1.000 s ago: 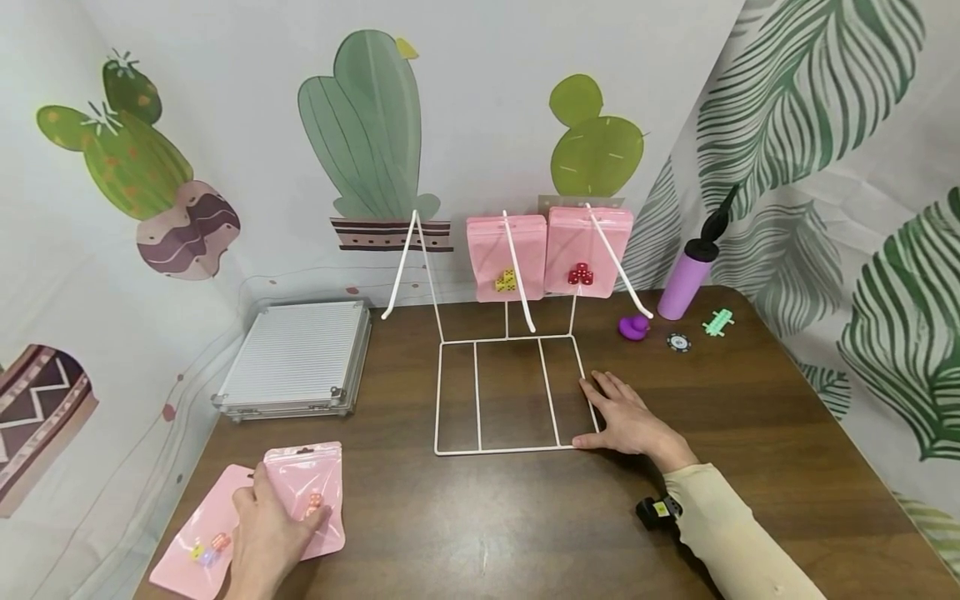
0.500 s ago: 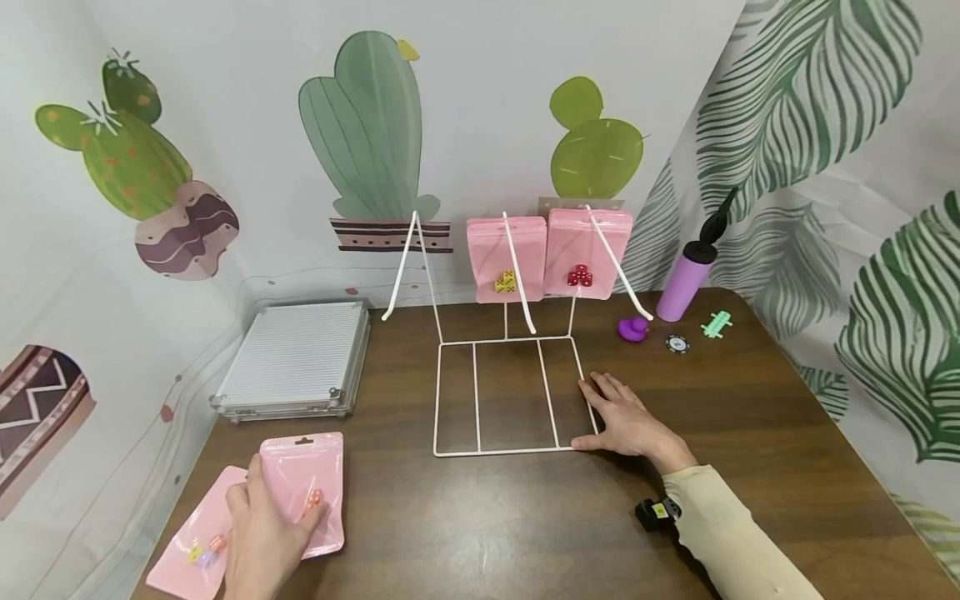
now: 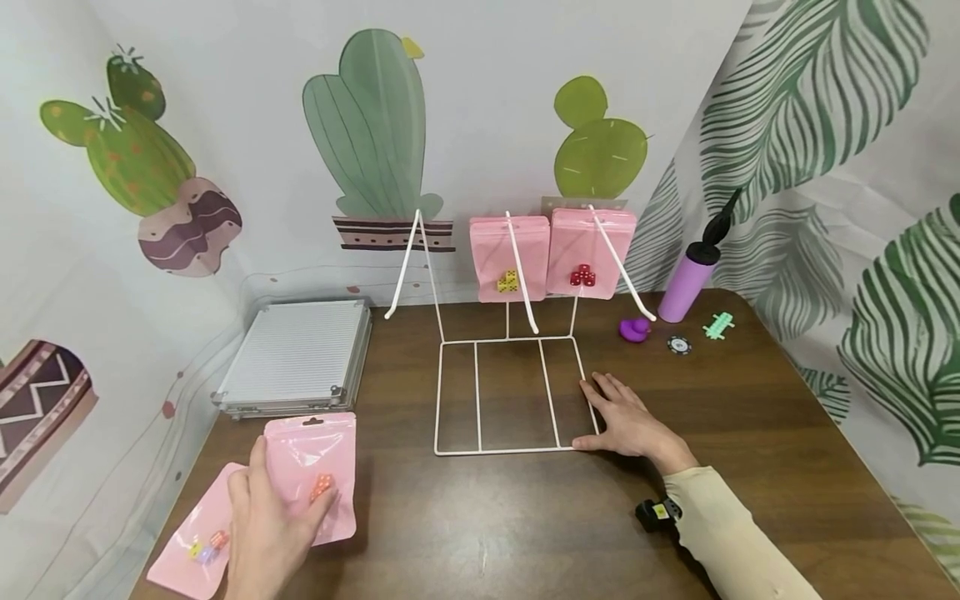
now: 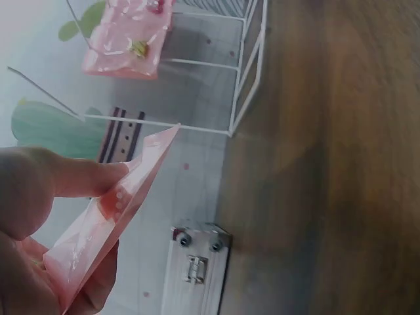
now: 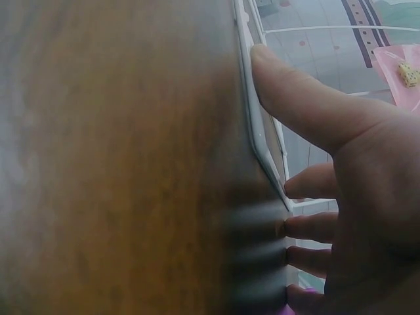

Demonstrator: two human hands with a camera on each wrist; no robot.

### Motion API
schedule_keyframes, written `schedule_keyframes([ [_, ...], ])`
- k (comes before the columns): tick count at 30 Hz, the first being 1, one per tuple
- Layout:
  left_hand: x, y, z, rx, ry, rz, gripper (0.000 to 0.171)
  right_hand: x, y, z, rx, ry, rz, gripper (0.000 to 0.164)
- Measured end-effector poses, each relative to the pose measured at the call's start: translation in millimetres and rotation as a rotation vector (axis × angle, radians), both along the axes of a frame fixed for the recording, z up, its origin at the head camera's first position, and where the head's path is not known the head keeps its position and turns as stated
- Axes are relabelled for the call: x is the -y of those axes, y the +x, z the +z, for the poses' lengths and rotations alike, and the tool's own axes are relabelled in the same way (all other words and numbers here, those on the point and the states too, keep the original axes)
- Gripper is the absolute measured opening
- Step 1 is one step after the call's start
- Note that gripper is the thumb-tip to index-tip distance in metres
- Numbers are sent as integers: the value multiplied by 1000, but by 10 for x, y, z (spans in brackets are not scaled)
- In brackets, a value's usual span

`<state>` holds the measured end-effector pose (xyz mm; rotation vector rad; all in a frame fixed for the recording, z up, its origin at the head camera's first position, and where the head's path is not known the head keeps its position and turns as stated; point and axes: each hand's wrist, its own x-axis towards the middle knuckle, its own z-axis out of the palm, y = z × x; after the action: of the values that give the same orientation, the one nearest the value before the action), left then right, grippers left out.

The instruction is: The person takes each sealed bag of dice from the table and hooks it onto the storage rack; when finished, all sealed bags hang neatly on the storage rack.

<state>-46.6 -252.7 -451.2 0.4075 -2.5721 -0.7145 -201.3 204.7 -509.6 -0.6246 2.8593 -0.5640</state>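
My left hand [image 3: 270, 521] pinches a pink zip bag [image 3: 311, 446] with orange dice inside, thumb on its front and fingers behind. In the left wrist view the bag [image 4: 111, 226] is seen nearly edge-on, held off the table. Beside that hand lies a second pink bag [image 3: 183, 537] with yellow, violet and orange dice, partly hidden. My right hand [image 3: 626, 421] rests spread at the front right corner of the white wire rack [image 3: 495, 452], thumb and index finger touching its frame. From two of the rack's hooks hang pink bags, one with yellow dice [image 3: 507, 281], one with red dice [image 3: 582, 275].
The rack's left hook [image 3: 403, 265] carries no bag. A silver case [image 3: 296, 354] stands at the left. At the back right are a purple rubber duck [image 3: 634, 330], a poker chip [image 3: 678, 345], a green toy figure [image 3: 718, 325] and a purple pump [image 3: 687, 283].
The left hand has raised the bag with orange dice off the table, shifting it slightly forward and right. The right hand stays at the rack's corner.
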Motion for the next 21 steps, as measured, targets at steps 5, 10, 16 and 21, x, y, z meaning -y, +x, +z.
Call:
schedule_keyframes([
  [5,-61,14,89,-79,-11,-20,118,4,4,2,3,-7,3,103],
  [10,-147,-8,194,-175,-9,-84,119,0,5,5,1,-2,0,104],
  [16,-249,-44,298,-251,-13,-164,123,11,-7,-2,-5,-6,8,104],
  [21,-331,-80,394,-286,-15,-214,122,4,4,-4,-6,-4,3,103],
])
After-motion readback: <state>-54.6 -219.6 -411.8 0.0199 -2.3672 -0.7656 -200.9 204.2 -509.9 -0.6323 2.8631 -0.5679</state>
